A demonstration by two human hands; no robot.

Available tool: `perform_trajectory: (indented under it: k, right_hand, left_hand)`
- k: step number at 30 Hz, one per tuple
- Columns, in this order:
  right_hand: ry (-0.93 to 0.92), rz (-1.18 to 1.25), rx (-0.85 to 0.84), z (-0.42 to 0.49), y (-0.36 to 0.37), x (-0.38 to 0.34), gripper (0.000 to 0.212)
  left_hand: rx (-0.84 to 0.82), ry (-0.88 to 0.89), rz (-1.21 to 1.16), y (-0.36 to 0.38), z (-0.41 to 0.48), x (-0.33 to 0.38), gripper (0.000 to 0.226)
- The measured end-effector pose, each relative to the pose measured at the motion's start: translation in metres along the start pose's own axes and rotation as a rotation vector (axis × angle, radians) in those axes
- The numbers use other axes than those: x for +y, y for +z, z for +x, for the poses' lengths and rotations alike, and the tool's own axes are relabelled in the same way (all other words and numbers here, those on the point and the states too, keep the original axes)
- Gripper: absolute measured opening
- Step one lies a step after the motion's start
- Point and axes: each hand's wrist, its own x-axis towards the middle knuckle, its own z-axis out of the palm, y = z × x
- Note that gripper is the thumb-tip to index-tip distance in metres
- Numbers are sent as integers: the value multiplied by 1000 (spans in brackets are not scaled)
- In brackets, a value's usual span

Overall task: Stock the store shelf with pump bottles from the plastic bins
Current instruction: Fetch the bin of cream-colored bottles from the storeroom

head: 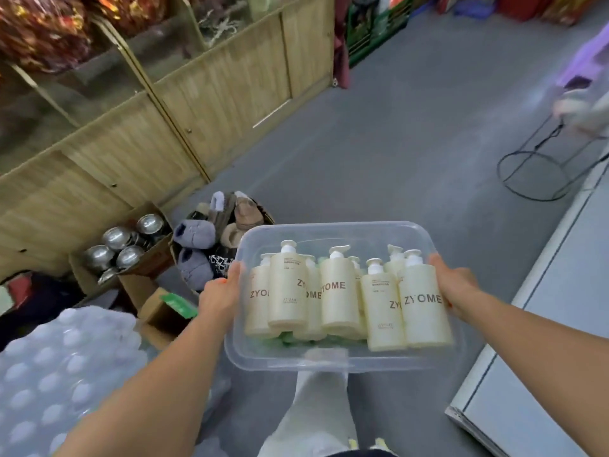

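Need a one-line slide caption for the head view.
Left hand and right hand grip opposite sides of a clear plastic bin of cream pump bottles.

- The cream pump bottles point(425, 308) in the clear bin point(329, 362) say "ZYOME" in big brown letters on the front.
- There is smaller print above and below that word. It is too small to read.

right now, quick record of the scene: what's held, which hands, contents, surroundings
held: clear plastic bin, above the grey floor
left hand: grips the bin's left side
right hand: grips the bin's right side
contents: cream pump bottles, lying down, pumps pointing away from the person
left of bin: metal pots, slippers
right: white unit
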Motion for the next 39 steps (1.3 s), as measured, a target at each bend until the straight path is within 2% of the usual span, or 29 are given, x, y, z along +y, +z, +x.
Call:
perform_trajectory:
  k: [2, 5, 11, 25, 29, 33, 39]
  right_hand:
    - [22, 2, 19, 31, -14, -23, 62]
    - [55, 9, 56, 77, -36, -64, 69]
    - [100, 81, 120, 164, -93, -144, 68]
    - [210, 259, 199, 418, -259, -302, 71]
    - [235, 246, 234, 490, -307, -356, 79]
    - [254, 257, 288, 566, -348, -405, 82]
    - [303, 359, 343, 682, -400, -480, 71]
  left_hand:
    - [-12, 20, 5, 11, 28, 46, 93]
    - [-49, 86, 36, 24, 67, 117, 78]
    - [-157, 174, 73, 50, 135, 275, 81]
    - [-241, 179, 97, 176, 240, 660, 67]
    - [-266, 203, 91, 205, 263, 764, 62]
    - [-282, 235, 110, 238, 299, 869, 64]
    - [-313, 304, 183, 296, 363, 1033, 72]
